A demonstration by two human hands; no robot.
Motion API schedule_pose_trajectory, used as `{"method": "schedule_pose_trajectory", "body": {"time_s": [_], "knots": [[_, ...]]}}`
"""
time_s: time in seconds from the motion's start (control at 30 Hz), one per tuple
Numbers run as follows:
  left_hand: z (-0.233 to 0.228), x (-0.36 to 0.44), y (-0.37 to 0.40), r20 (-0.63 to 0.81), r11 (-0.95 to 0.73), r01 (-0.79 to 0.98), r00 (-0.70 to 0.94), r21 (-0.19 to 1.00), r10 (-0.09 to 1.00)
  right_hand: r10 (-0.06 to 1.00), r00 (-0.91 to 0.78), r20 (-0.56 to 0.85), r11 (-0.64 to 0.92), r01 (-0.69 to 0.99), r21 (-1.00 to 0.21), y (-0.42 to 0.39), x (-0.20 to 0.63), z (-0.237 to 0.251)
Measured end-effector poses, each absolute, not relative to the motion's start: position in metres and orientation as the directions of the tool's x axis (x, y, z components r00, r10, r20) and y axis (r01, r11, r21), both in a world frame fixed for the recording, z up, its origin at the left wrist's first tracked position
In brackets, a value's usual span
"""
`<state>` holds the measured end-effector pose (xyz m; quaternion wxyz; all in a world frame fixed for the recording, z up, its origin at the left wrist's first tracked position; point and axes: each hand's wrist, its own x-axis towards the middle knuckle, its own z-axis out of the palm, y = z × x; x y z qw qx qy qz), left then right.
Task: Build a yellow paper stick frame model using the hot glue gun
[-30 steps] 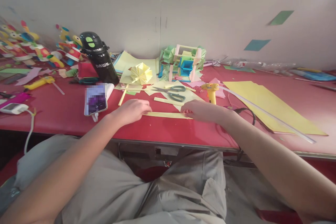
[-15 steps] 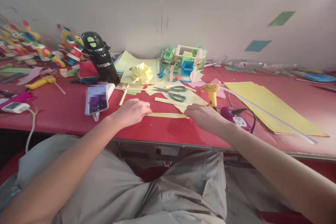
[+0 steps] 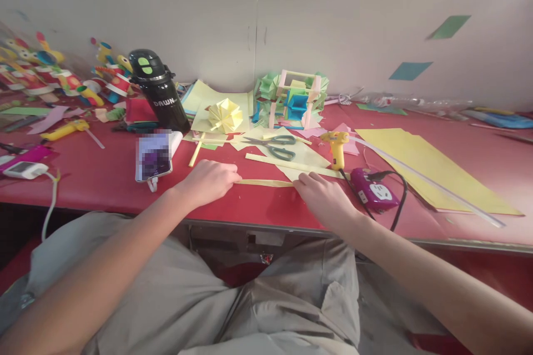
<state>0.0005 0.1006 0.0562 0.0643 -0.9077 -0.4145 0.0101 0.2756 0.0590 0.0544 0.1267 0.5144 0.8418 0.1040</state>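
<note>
While the yellow paper strip [image 3: 264, 182] is lying left-to-right on the red desk [image 3: 104, 177], we are pinching its ends, left hand [image 3: 210, 178] and right hand [image 3: 322, 195] equally near.

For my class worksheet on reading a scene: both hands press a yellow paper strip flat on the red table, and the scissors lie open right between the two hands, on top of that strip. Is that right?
Not quite. The left hand and right hand do press the yellow paper strip on the red table, but the scissors lie farther back, on loose yellow sheets beyond the strip, not on it. The head view shows this.
</note>
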Motion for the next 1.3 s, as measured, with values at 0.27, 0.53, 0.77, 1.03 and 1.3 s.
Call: {"method": "schedule_pose_trajectory", "body": {"time_s": [0.27,0.53,0.77,1.03,1.3], "knots": [[0.054,0.006,0.099,0.042,-0.633,0.746,0.653,-0.208,0.756,0.896,-0.443,-0.04,0.435,0.853,0.288,0.058,0.28,0.044],[0.055,0.008,0.091,0.004,-0.622,0.753,0.638,-0.212,0.77,0.91,-0.414,-0.021,0.401,0.866,0.298,0.054,0.274,0.043],[0.056,0.012,0.084,-0.001,-0.598,0.756,0.62,-0.264,0.784,0.896,-0.434,0.087,0.395,0.873,0.285,0.051,0.271,0.039],[0.054,0.012,0.089,0.035,-0.609,0.756,0.634,-0.239,0.773,0.828,-0.557,0.057,0.543,0.824,0.164,0.076,0.252,0.046],[0.052,0.007,0.098,0.085,-0.625,0.762,0.643,-0.172,0.761,0.807,-0.589,-0.038,0.59,0.807,0.021,0.098,0.251,0.051]]}}
